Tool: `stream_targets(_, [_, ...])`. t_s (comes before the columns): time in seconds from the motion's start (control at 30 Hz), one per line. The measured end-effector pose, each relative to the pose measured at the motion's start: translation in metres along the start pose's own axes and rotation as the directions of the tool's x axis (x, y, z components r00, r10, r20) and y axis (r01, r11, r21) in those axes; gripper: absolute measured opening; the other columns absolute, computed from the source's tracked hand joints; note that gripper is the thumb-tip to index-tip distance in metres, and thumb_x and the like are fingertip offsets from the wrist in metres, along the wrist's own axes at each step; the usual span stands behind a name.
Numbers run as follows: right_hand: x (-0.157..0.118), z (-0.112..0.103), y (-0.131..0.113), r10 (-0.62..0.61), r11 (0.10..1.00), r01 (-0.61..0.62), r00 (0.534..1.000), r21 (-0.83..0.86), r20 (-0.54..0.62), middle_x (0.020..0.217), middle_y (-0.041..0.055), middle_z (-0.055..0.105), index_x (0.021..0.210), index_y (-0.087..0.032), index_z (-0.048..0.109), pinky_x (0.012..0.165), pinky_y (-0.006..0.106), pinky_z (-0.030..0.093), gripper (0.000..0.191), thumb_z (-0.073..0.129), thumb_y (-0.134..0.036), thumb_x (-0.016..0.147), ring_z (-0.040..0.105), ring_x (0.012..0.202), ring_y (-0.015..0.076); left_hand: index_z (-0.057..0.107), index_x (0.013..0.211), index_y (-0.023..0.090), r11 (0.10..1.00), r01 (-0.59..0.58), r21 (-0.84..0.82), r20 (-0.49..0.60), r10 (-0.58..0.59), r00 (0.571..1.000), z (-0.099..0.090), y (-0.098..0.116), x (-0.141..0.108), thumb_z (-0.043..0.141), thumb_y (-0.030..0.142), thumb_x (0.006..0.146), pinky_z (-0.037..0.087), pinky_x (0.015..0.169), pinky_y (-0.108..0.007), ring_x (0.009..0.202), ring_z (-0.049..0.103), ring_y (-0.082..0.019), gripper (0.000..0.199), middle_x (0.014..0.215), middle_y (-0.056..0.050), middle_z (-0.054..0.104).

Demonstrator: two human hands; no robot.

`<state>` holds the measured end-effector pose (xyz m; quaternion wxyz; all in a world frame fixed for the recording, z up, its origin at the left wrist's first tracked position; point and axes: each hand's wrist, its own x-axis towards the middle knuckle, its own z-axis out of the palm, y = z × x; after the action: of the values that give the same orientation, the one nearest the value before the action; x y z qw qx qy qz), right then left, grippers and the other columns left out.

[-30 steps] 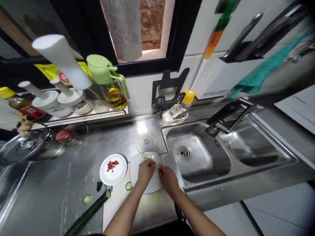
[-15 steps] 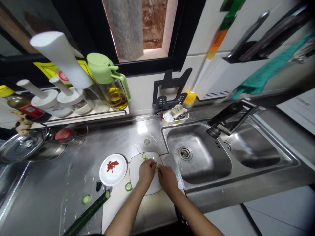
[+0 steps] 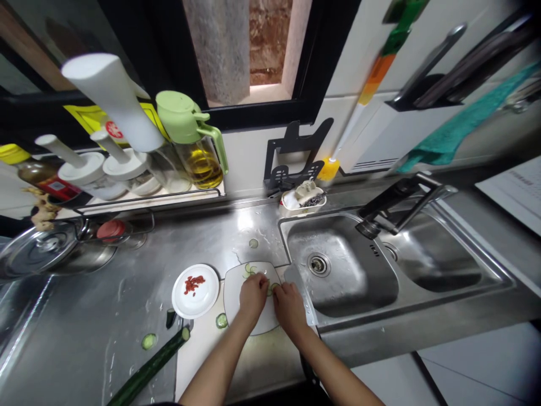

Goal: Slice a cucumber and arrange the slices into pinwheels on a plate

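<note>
Over a white squarish plate (image 3: 235, 299), my left hand (image 3: 254, 293) is closed, fingertips pinched; what it holds is too small to name. Beside it at the plate's right side, my right hand (image 3: 289, 304) has its fingers together at a thin green cucumber slice (image 3: 274, 286). More thin slices (image 3: 249, 269) lie near the plate's far edge. A round white plate (image 3: 183, 307) to the left bears small red pieces (image 3: 194, 284). The cut cucumber (image 3: 146, 369) rests at the lower left, with a round slice (image 3: 221, 321) on the board between it and the squarish plate.
A double steel sink (image 3: 346, 270) with a black faucet (image 3: 382, 206) lies to the right. A knife blade (image 3: 301, 293) rests beside the plate. Along the back left, a shelf (image 3: 169, 197) holds an oil jug (image 3: 192, 146) and jars. A lidded pot (image 3: 51, 248) stands far left.
The whole view has shifted slightly. The small dark red piece that showed at my left fingertips is now hidden or too small to make out. Both hands have hardly moved.
</note>
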<state>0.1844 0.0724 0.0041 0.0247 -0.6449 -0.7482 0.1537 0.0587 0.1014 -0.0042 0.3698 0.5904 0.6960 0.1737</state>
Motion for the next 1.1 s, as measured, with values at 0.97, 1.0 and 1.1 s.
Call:
stream_targets(0.97, [-0.065,0.006,-0.015,-0.256,0.959,0.255,0.967,0.123,-0.011,0.079,0.0038,0.056,0.070,-0.020,0.058,0.072,0.029,0.035,0.020,0.048,-0.010,0.085,0.047,0.081,0.0186,0.066,0.104,0.016,0.997,0.071,0.013,-0.345,-0.062,0.937,-0.048,-0.118,-0.111,0.047,0.025,0.079,0.049,0.077,-0.034,0.077,0.061,-0.020,0.033,0.085,-0.008,0.066])
stream_targets(1.0, [-0.065,0.006,-0.016,-0.261,0.958,0.259,0.965,0.123,-0.007,0.079,0.0039,0.056,0.071,-0.020,0.058,0.072,0.029,0.034,0.020,0.048,-0.010,0.085,0.047,0.081,0.0187,0.066,0.105,0.017,0.999,0.050,0.011,-0.338,-0.043,0.940,-0.048,-0.117,-0.110,0.046,0.024,0.079,0.049,0.079,-0.034,0.081,0.061,-0.020,0.034,0.088,-0.008,0.066])
stream_targets(1.1, [-0.067,0.007,-0.017,-0.264,0.956,0.263,0.964,0.128,-0.007,0.079,0.0040,0.056,0.071,-0.020,0.059,0.072,0.029,0.034,0.020,0.048,-0.011,0.086,0.047,0.081,0.0188,0.066,0.107,0.017,1.000,0.012,0.015,-0.301,-0.007,0.954,-0.048,-0.114,-0.108,0.043,0.021,0.081,0.050,0.079,-0.033,0.086,0.062,-0.020,0.035,0.092,-0.009,0.065])
